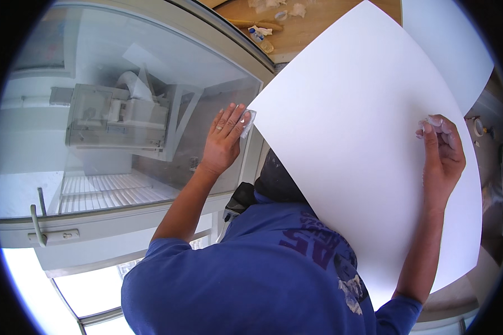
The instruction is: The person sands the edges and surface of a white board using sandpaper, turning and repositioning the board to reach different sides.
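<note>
White panel [352,139] long axis upper-right to lower-right, left hand [226,137] pinching its corner, right hand [442,151] curled on it.

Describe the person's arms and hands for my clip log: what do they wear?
Both forearms are bare below short blue sleeves. The left hand wears a ring on one finger. The right hand wears nothing that shows.

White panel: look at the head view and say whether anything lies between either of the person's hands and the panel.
Nothing visible does. The left hand lies at the white panel's left corner with a small clear piece under its fingertips, and the right hand rests directly on the panel's face near its right edge.
</note>
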